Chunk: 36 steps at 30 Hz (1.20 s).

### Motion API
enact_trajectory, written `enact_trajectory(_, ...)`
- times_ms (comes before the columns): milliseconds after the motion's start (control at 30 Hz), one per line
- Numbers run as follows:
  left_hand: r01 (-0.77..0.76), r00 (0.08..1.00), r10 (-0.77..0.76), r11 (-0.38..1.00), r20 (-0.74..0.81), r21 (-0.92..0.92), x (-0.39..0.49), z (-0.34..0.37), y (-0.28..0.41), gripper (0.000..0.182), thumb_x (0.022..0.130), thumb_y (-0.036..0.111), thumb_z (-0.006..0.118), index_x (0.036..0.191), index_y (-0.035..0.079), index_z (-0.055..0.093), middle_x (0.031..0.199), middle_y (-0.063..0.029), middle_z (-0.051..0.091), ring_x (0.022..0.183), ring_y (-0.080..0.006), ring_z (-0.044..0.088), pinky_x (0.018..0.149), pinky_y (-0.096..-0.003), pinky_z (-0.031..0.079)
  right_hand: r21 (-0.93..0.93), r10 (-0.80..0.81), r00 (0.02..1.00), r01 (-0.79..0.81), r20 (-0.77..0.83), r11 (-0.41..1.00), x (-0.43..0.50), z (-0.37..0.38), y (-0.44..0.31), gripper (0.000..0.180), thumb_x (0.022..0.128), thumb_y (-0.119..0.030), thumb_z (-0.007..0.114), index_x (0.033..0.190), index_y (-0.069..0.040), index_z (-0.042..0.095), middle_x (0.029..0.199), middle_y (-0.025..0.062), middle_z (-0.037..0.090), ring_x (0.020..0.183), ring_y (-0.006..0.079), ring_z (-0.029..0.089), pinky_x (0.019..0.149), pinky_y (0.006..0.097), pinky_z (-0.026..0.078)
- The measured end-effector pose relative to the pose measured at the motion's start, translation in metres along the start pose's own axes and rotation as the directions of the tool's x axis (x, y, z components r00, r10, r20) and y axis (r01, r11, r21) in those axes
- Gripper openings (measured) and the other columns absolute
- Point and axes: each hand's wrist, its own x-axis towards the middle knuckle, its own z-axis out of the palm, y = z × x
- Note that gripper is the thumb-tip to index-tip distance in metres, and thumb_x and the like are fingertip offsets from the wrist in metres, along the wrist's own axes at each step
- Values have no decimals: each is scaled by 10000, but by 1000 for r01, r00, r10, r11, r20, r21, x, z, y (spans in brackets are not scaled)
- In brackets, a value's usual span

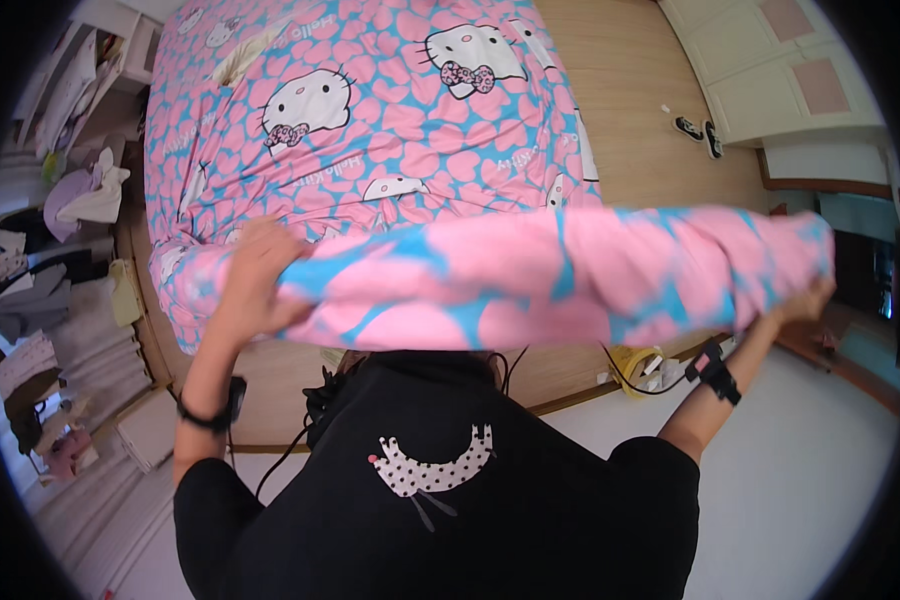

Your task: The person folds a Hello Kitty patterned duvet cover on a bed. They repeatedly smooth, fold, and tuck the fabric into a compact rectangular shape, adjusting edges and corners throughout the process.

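A pink and blue heart-patterned bed cover (495, 277) is stretched in a thick, blurred roll across my front, raised off the bed. My left hand (266, 277) grips it near its left end, the thumb underneath. At the far right, my right hand (806, 304) holds the other end, its fingers partly hidden by the cloth. Beyond the roll lies the bed (390, 97), spread with matching fabric that bears white cartoon cat heads and is wrinkled near the raised part. A cream cloth (247, 56) shows at its upper left.
Clothes (34, 300) hang or lie along the left side. White cabinets (780, 67) stand at the upper right, with black shoes (701, 135) on the wooden floor beside them. A yellow bag or bin (634, 367) and black cables are near my right forearm.
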Motion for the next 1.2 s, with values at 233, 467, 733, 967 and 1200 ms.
enact_trajectory(233, 354, 909, -345, 935, 232, 3, 9, 192, -69, 432, 720, 210, 753, 1117, 68, 660, 909, -179, 694, 866, -407, 661, 724, -502, 517, -788, 597, 715, -105, 365, 607, -120, 187, 87, 288, 961, -176, 561, 1218, -112, 673, 1131, 215, 693, 1039, 390, 672, 868, 455, 529)
enact_trajectory(467, 522, 850, -514, 851, 112, -57, 13, 235, -44, 299, 685, 83, 725, 927, 27, 559, 844, -192, 657, 836, -412, 648, 706, -498, 505, -152, 222, 530, -172, 818, 973, -241, 338, -33, 461, 887, -140, 662, 1324, -3, 604, 1288, 204, 644, 1207, 319, 619, 1012, 400, 489)
enact_trajectory(733, 232, 963, -173, 923, 208, -306, -49, 228, -15, 539, 719, 123, 762, 1201, -21, 569, 1179, -252, 614, 1118, -384, 606, 933, -455, 497, 51, -241, -588, -321, 772, 946, -381, 458, -327, 613, 892, -404, 716, 1342, -6, 595, 1209, 220, 678, 1082, 297, 670, 930, 377, 525)
enact_trajectory(967, 416, 855, -173, 791, 488, -449, -219, 201, -107, 428, 819, 169, 707, 1219, 46, 617, 1176, -167, 641, 1117, -369, 604, 944, -452, 492, 94, -50, -393, 94, 918, 991, -509, 423, -319, 932, 688, -594, 815, 1323, 42, 569, 1170, 250, 675, 1047, 370, 674, 880, 455, 536)
enact_trajectory(1200, 558, 825, -559, 829, 86, 39, -328, 160, -296, 334, 760, 8, 584, 1093, 15, 604, 1110, -211, 599, 1046, -396, 588, 890, -483, 493, -235, 276, -184, 218, 944, 947, -545, 378, -352, 355, 675, -227, 746, 945, -34, 622, 959, 211, 689, 971, 408, 655, 822, 496, 519)
